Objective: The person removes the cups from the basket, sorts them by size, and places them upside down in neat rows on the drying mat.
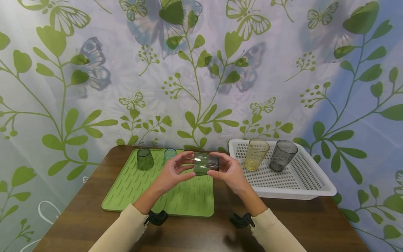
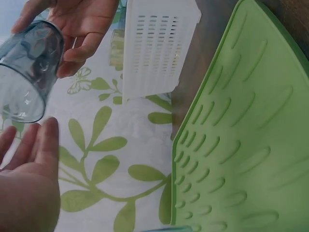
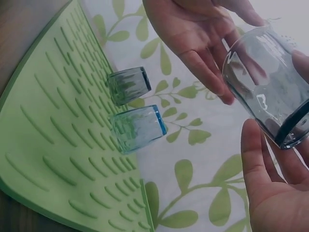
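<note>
A smoky drinking glass [image 1: 206,163] lies sideways in the air between both hands, its open end to the left. My right hand [image 1: 231,175] grips it at the thick base end, thumb in front and fingers behind. At the rim, the left hand [image 1: 176,169] has its fingertips right at the edge, fingers loosely extended. From the right wrist view, the left hand [image 3: 198,43] reaches in from above, with the glass [image 3: 268,82] tilted below. A green drying mat [image 1: 185,199] lies beneath the left hand.
On the mat's far side stand a dark glass [image 1: 145,160] and a blue-rimmed glass [image 1: 170,154], both upside down. The white perforated basket [image 1: 318,189] at the right holds a yellow glass [image 1: 256,154] and a grey glass [image 1: 282,155]. A patterned curtain [image 1: 201,70] hangs behind the wooden table [image 1: 195,232].
</note>
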{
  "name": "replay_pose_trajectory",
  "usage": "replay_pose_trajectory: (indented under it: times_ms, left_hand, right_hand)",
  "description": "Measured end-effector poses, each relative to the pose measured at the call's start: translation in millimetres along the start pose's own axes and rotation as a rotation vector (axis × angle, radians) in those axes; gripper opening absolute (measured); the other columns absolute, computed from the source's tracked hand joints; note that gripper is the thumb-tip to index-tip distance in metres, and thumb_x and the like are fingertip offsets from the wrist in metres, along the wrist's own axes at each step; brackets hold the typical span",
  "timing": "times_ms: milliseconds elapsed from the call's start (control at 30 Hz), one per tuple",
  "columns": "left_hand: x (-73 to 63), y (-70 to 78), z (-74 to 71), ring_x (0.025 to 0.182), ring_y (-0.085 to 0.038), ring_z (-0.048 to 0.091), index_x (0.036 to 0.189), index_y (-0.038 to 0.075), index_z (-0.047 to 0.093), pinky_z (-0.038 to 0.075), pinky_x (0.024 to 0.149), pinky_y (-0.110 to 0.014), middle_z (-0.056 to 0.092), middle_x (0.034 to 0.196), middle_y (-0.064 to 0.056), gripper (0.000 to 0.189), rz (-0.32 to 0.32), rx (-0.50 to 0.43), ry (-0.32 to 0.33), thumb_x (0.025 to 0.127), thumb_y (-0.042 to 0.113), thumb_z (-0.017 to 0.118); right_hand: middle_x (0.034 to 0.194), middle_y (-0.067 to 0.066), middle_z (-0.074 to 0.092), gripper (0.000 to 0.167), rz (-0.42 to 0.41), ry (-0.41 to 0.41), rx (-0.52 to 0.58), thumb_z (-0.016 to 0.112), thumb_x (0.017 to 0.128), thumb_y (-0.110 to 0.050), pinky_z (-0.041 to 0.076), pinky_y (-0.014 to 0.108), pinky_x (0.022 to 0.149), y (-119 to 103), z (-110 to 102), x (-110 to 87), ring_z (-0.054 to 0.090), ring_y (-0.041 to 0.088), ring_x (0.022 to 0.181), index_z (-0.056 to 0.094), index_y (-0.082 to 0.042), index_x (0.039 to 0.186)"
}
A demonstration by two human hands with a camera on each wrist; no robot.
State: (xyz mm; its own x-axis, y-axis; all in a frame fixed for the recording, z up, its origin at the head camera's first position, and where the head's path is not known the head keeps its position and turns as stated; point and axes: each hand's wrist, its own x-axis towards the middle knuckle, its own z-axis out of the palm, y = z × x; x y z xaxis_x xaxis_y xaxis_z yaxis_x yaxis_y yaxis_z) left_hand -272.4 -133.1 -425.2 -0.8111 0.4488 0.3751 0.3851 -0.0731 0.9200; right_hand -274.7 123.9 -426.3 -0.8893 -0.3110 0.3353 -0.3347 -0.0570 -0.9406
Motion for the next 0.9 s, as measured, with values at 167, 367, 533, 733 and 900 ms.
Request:
replay_pose_trajectory:
  times_ms: [167,367,533,733,900]
  left_hand:
    - [-11.0,0.8,-9.0,0.138,-0.046,0.049,0.153,0.002,0.041,0.050,0.112,-0.037,0.049,0.151,-0.023,0.072,0.007,0.052,0.020,0.091,0.004,0.076]
    - [-28.2,-1.0,-23.6,0.135,-0.029,0.056,0.152,0.004,0.044,0.050,0.111,-0.042,0.052,0.148,-0.021,0.070,-0.003,0.135,0.077,0.091,0.005,0.077]
    - [-44.6,-6.3,-37.3,0.126,-0.001,0.058,0.151,0.004,0.046,0.052,0.108,-0.039,0.055,0.146,-0.021,0.067,0.007,0.210,0.115,0.091,0.005,0.077]
    - [-63.0,-13.0,-56.0,0.124,0.005,0.056,0.149,0.005,0.048,0.053,0.107,-0.035,0.056,0.143,-0.019,0.064,-0.003,0.310,0.165,0.092,0.007,0.077]
    - [-79.0,-14.9,-71.3,0.121,0.009,0.054,0.148,0.003,0.049,0.054,0.104,-0.024,0.058,0.141,-0.020,0.062,-0.038,0.386,0.202,0.093,0.009,0.076]
  right_hand:
    - [0.122,0.007,0.070,0.065,-0.002,0.017,0.019,0.086,0.081,-0.007,0.061,0.026,0.076,2.3,2.3,1.4,0.070,0.013,0.097,0.058,-0.001,0.140]
    - [0.121,0.004,0.070,0.064,0.014,0.051,0.000,0.087,0.082,-0.009,0.060,0.025,0.078,6.8,2.3,2.9,0.069,0.017,0.100,0.060,-0.006,0.139]
    - [0.123,0.006,0.068,0.063,0.041,0.079,-0.010,0.087,0.082,-0.011,0.060,0.025,0.085,9.6,3.3,4.7,0.069,0.015,0.106,0.060,-0.008,0.140]
    - [0.127,0.018,0.065,0.064,0.071,0.093,-0.007,0.086,0.083,-0.011,0.059,0.025,0.087,11.7,5.6,7.0,0.067,0.015,0.106,0.059,-0.009,0.141]
    - [0.127,0.015,0.065,0.065,0.101,0.111,-0.044,0.086,0.084,-0.016,0.058,0.027,0.086,15.6,7.9,9.9,0.066,0.018,0.108,0.059,-0.014,0.142]
